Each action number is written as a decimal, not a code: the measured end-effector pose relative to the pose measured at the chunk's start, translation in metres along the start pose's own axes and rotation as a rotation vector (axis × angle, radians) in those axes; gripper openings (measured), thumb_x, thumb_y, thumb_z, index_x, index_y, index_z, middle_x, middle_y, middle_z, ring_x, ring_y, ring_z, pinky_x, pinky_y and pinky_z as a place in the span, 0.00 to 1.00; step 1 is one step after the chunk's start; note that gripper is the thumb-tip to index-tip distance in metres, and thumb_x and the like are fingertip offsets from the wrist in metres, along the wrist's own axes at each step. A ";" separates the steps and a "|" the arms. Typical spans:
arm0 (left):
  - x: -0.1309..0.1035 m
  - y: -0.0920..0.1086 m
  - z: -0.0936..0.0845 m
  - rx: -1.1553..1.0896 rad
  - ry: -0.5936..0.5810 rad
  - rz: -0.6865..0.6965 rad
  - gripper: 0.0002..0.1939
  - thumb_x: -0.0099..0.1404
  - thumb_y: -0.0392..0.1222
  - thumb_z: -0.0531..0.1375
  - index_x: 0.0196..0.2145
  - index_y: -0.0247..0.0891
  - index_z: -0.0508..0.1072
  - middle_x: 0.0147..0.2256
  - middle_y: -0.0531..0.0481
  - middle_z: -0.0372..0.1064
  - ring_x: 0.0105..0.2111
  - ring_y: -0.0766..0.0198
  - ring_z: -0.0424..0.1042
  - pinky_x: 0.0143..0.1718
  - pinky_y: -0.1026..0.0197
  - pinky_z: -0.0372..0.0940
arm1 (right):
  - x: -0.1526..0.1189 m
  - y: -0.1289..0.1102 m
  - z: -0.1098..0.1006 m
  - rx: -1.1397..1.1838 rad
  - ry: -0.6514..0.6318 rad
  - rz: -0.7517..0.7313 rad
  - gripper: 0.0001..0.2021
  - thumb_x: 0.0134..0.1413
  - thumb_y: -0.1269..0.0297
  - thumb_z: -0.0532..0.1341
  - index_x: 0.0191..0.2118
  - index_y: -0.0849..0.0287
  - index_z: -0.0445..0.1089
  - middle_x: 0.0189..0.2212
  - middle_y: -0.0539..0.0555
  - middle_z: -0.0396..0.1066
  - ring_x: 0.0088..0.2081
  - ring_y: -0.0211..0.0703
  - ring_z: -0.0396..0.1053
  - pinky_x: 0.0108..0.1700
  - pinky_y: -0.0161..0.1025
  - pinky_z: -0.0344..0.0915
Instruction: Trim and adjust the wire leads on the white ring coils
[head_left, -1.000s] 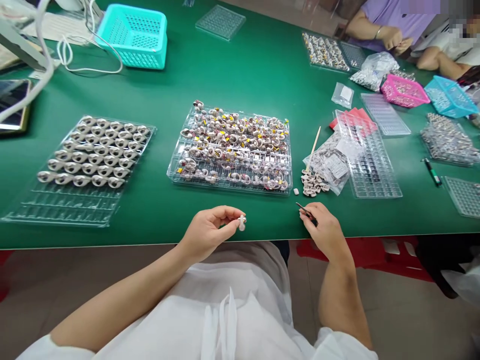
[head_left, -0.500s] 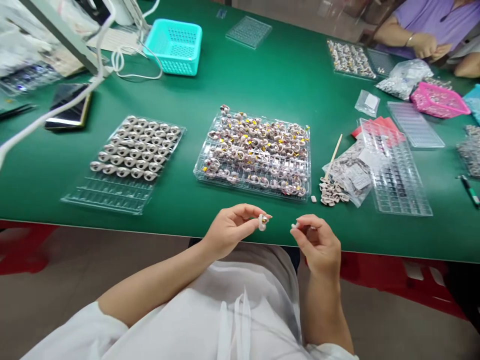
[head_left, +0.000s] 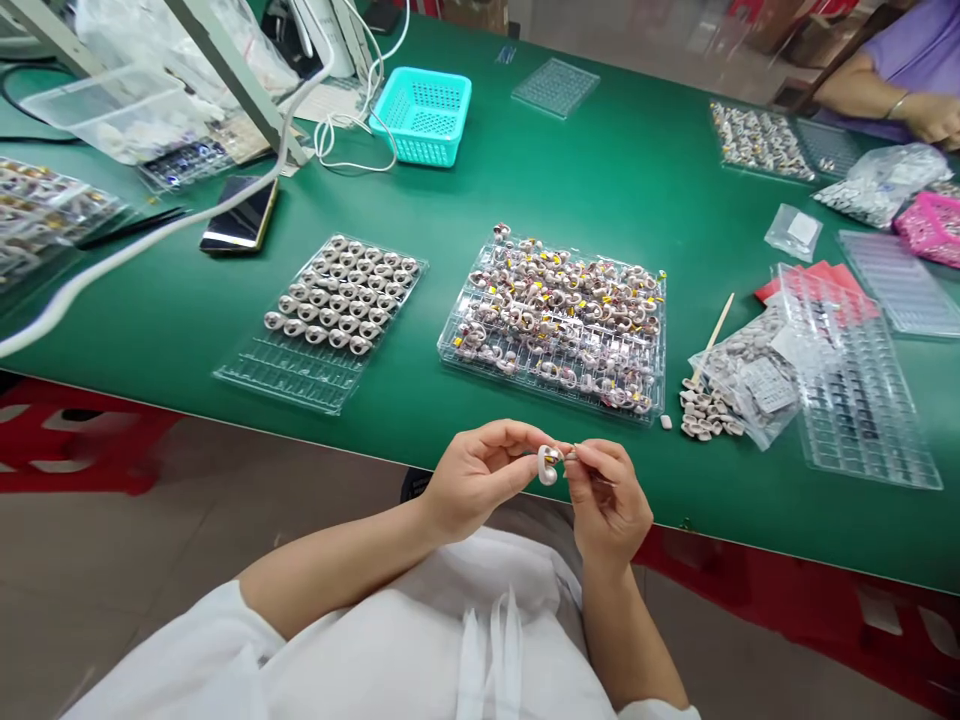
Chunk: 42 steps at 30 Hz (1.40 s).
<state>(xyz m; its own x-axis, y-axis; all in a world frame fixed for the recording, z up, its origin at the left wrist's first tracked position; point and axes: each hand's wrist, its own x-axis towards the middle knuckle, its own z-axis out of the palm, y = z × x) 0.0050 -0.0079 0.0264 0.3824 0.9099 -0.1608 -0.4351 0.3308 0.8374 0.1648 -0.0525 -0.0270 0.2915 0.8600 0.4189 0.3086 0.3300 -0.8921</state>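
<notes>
The small white earpiece shell (head_left: 547, 465) is at the near edge of the counter (head_left: 600, 170), held above the edge between my two hands. My left hand (head_left: 480, 475) has it pinched between thumb and forefinger, grip closed on the part. My right hand (head_left: 609, 490) meets it from the other side, fingertips pinched together on something small and thin at the shell's top; what that item is I cannot tell.

Directly beyond my hands lies a clear tray (head_left: 559, 325) heaped with loose shells carrying yellow bits. To its left, apart from it, a second clear tray (head_left: 330, 320) holds shells in tidy rows, with its near rows unfilled. To the right lie a small pile of loose parts (head_left: 705, 412), one stray white piece (head_left: 665, 422), a wooden stick (head_left: 712, 335), a clear bag (head_left: 750, 370) and a long clear tray (head_left: 855, 390). Further back are a teal basket (head_left: 424, 115) and a phone (head_left: 240, 215). Another person's hand (head_left: 930, 115) is at the far right corner.

Nothing stands between my hands and the shell. Both forearms come up from my lap, wrists bent inward, fingers meeting at the part.
</notes>
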 end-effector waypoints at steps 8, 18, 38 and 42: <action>-0.001 0.001 -0.002 -0.030 0.015 -0.015 0.05 0.62 0.36 0.68 0.38 0.33 0.79 0.39 0.42 0.82 0.41 0.58 0.80 0.46 0.60 0.74 | -0.001 -0.001 0.004 0.146 0.010 -0.010 0.11 0.56 0.76 0.65 0.42 0.53 0.74 0.37 0.54 0.72 0.36 0.41 0.72 0.29 0.36 0.72; 0.000 0.001 -0.002 0.034 0.063 -0.040 0.07 0.59 0.37 0.70 0.35 0.33 0.80 0.33 0.46 0.80 0.34 0.65 0.78 0.39 0.66 0.72 | -0.004 -0.002 0.005 0.164 -0.026 -0.037 0.15 0.56 0.79 0.63 0.45 0.53 0.73 0.38 0.54 0.72 0.39 0.41 0.73 0.32 0.37 0.73; 0.009 -0.005 -0.006 0.031 0.153 -0.131 0.10 0.55 0.40 0.72 0.33 0.33 0.79 0.31 0.48 0.78 0.31 0.64 0.77 0.37 0.63 0.72 | 0.003 -0.017 0.000 -0.060 -0.196 -0.096 0.23 0.57 0.78 0.62 0.54 0.48 0.73 0.40 0.54 0.75 0.35 0.41 0.73 0.30 0.35 0.71; 0.009 -0.008 -0.008 0.039 0.159 -0.117 0.09 0.56 0.40 0.72 0.34 0.34 0.80 0.31 0.48 0.79 0.32 0.64 0.77 0.38 0.63 0.72 | 0.006 -0.013 0.002 -0.155 -0.209 -0.236 0.28 0.57 0.79 0.62 0.60 0.46 0.68 0.38 0.53 0.75 0.35 0.41 0.73 0.34 0.39 0.73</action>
<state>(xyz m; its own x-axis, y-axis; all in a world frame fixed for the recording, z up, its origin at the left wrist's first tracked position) 0.0054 -0.0001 0.0146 0.2936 0.8949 -0.3360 -0.3618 0.4294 0.8275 0.1611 -0.0513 -0.0135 0.0086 0.8333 0.5527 0.4834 0.4804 -0.7318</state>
